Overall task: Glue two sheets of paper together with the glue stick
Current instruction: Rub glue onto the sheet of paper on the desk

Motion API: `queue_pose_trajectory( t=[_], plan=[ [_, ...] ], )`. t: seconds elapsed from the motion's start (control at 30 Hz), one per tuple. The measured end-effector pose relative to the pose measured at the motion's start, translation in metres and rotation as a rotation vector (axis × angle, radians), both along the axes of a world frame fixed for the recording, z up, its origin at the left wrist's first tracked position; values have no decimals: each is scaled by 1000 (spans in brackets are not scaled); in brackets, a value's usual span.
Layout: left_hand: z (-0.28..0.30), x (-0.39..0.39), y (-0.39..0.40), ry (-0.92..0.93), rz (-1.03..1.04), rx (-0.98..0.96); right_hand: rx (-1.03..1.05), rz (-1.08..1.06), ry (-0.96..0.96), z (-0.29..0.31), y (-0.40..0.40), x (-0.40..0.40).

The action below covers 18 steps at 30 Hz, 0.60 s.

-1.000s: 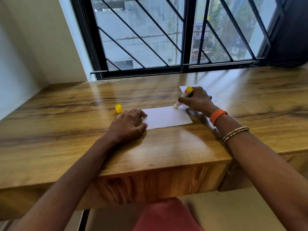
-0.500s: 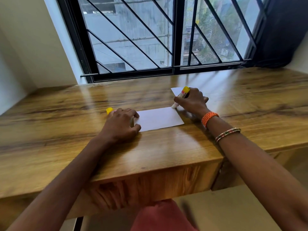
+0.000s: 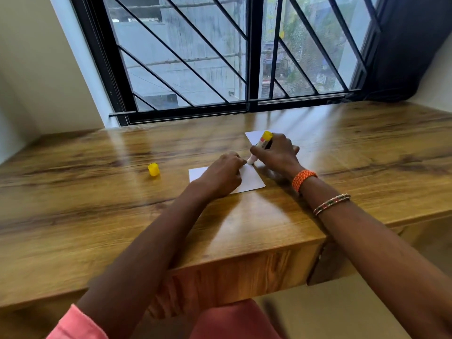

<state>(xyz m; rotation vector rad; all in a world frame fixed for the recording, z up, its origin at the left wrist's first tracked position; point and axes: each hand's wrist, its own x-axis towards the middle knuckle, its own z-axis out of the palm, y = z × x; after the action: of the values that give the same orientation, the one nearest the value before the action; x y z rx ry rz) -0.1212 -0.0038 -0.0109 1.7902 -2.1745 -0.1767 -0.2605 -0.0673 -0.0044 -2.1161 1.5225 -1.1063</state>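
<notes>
Right hand [image 3: 276, 152] pinches tilted glue stick [image 3: 260, 146], tip on paper [image 3: 252, 178]; left hand [image 3: 221, 176] presses paper, fingers curled

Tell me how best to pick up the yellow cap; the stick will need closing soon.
Pinch the cap across its round side wall, coming from above. It looks to stand upright, alone on the table, left of the left hand, so nothing crowds it.

Bare wooden desk [image 3: 97, 204] lies open left of the glue stick [image 3: 260, 146] grip, except a small yellow cap [image 3: 153, 169]. Right is open wood. Beyond, a barred window [image 3: 220, 57] blocks passage.
</notes>
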Motion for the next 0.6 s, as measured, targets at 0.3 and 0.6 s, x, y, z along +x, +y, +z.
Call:
queue_pose_trajectory(
  t=[0.3, 0.6],
  plan=[
    [-10, -1, -2, -64, -5, -54, -7, 23, -5, -2, 9, -7],
    [-11, -3, 0, -67, 14, -66, -11, -14, 16, -2, 27, -17]
  ],
)
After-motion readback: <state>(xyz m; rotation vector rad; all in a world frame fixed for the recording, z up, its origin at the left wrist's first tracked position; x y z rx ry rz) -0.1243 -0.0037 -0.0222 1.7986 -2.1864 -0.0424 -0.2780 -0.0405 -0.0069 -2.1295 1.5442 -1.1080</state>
